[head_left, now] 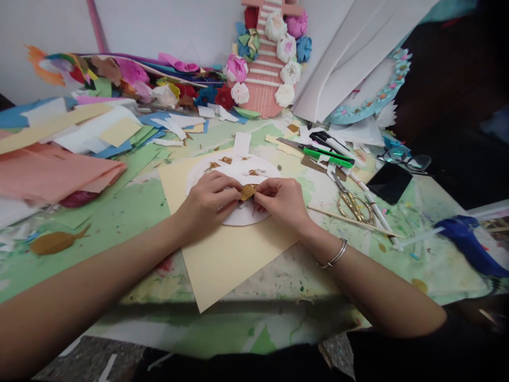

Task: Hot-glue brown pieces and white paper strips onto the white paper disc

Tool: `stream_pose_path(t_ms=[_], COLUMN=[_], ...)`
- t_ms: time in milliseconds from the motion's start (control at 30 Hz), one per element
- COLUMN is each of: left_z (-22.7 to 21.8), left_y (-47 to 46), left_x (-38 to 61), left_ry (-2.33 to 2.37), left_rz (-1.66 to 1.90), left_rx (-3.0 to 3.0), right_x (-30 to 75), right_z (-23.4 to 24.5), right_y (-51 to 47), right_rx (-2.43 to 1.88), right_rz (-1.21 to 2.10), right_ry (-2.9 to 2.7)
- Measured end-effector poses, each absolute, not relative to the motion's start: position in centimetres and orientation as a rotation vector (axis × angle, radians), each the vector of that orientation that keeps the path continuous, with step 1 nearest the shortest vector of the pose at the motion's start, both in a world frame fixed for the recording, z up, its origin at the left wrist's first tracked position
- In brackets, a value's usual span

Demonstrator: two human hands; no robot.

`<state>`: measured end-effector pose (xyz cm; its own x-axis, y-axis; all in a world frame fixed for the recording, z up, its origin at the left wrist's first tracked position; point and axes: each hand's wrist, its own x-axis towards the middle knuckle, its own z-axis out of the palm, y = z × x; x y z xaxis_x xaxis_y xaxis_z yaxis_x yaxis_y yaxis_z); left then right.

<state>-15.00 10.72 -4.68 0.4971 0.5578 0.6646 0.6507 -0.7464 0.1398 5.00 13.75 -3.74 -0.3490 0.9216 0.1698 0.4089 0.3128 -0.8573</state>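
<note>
Head view shows both grips closed on one small brown paper piece (247, 191). The left hand (209, 200) pinches its left edge between thumb and fingertips, and the right hand (283, 200) pinches its right edge. The scrap sits between the two hands, over a white paper disc (238, 171); whether it touches the disc I cannot tell.

It looks thin, light and quick to crease or tear. I judge it best taken lightly by the edges, with fingertips only.

More brown scraps lie on the disc just beyond the grip. Under the disc is a cream sheet (222, 254), and a bracelet (334, 255) rings the right wrist.

Right of the grip lie scissors (352, 204), a wooden stick (342, 218), a green pen (328, 157), a black phone (388, 183) and glasses (405, 158). Farther right is a blue glue gun (469, 241).

Left of the grip are pink paper sheets (51, 170) and a brown leaf shape (55, 241).

Beyond the grip, against a white wall, stands a pink guitar model (266, 87) trimmed with paper flowers. The green worktop (115, 223) is paint-stained and strewn with offcuts.
</note>
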Motion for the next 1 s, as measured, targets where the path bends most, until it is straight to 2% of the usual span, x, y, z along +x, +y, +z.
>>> stream_pose_path(t_ms=[133,400,800,1000], left_z=[-4.7,-4.4,-5.0,-5.4], left_y=[10.7,10.4,10.8,10.8], left_x=[-15.2,-14.7,-14.5,-14.0], left_ry=[-0.976,-0.983,-1.099,-1.123], left_rz=[-0.924,-0.875,-1.118,-1.197], left_rx=[-2.564,-2.537,-2.547,-2.485], right_x=[5.9,6.2,5.5,5.0], right_z=[-3.5,-2.8,-4.5,-4.8], right_y=[14.1,13.4,14.1,14.0], right_rx=[-1.115,-0.967,-0.836,-0.846], right_rz=[1.019,0.631,0.444,0.479], right_ry=[-1.869,-2.016,-2.17,-2.14])
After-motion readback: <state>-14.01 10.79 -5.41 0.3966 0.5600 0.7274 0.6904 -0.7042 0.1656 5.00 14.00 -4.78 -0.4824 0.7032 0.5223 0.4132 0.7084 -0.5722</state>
